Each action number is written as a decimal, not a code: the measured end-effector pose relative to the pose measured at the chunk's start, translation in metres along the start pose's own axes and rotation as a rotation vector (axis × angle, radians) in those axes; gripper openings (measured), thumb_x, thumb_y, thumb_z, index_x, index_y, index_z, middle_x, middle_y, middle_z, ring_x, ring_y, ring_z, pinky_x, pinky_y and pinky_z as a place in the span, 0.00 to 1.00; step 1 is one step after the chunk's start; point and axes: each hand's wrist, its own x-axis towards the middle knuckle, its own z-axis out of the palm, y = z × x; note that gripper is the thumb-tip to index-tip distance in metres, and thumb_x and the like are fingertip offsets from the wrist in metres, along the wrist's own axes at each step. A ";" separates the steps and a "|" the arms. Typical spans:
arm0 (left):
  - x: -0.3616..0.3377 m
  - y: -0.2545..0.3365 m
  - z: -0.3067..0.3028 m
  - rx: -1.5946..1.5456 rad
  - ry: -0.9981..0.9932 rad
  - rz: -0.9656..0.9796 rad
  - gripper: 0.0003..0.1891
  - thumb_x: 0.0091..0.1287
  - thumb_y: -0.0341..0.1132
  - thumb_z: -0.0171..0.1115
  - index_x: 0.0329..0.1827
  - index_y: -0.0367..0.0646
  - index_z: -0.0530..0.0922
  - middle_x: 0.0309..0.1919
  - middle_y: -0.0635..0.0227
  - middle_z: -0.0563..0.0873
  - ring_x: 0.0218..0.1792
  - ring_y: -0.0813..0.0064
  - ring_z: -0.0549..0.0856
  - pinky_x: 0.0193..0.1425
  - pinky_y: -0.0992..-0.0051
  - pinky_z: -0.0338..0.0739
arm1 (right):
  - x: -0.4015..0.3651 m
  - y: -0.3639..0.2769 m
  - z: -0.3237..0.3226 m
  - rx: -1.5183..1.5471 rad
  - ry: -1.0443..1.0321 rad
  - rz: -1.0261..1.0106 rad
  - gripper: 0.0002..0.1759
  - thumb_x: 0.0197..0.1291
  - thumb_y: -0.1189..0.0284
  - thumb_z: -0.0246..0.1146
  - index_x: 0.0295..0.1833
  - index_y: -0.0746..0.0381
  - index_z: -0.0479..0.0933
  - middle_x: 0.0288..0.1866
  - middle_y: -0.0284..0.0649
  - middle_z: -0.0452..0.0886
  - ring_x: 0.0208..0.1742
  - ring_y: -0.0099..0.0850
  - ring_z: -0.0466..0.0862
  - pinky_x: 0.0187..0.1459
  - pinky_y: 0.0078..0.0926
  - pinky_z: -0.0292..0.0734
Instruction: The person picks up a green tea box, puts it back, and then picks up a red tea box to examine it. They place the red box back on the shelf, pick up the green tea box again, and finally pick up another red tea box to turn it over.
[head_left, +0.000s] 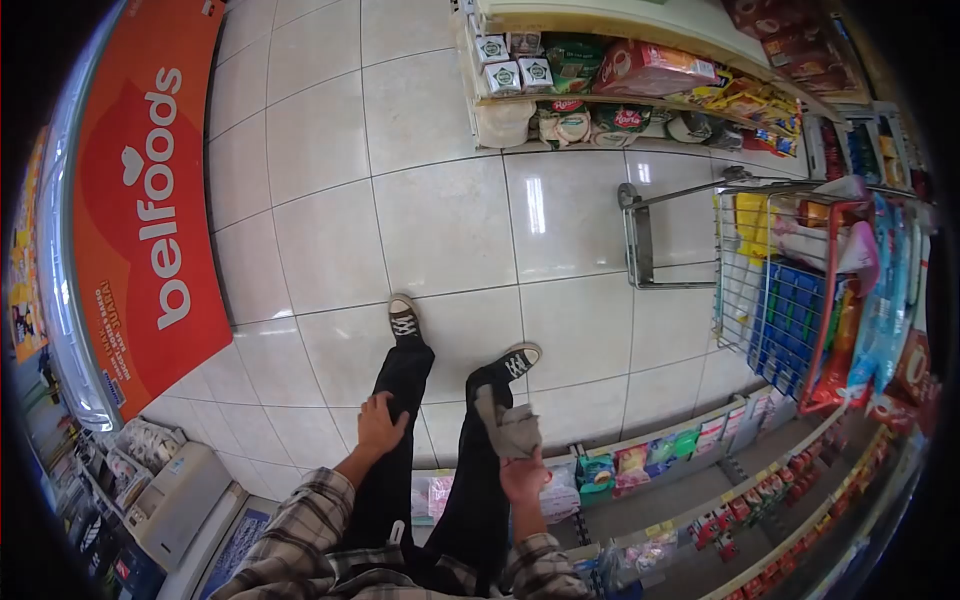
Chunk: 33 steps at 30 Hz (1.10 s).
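Note:
My right hand [525,480] is closed on a crumpled grey cloth [515,432], which hangs over my right leg near the knee. My left hand [381,424] is open, with nothing in it, its fingers loosely bent beside my left thigh. Both arms are in plaid sleeves. Below them, my black trousers and dark sneakers with white laces stand on the tiled floor [440,235], one foot ahead of the other.
On the left stands a red-orange freezer [150,230] marked "belfoods", with a beige box-like unit [175,505] near it. A loaded shopping cart [770,290] is at the right. Stocked shelves [640,95] line the upper right; low racks of small packets [650,465] run along the lower right.

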 end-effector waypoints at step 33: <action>0.138 0.294 -0.157 -0.289 0.685 0.635 0.25 0.56 0.33 0.70 0.54 0.36 0.69 0.44 0.54 0.76 0.42 0.58 0.76 0.48 0.66 0.72 | 0.019 -0.052 0.065 0.335 -0.071 0.128 0.27 0.70 0.55 0.46 0.70 0.54 0.63 0.71 0.38 0.65 0.72 0.40 0.63 0.71 0.42 0.56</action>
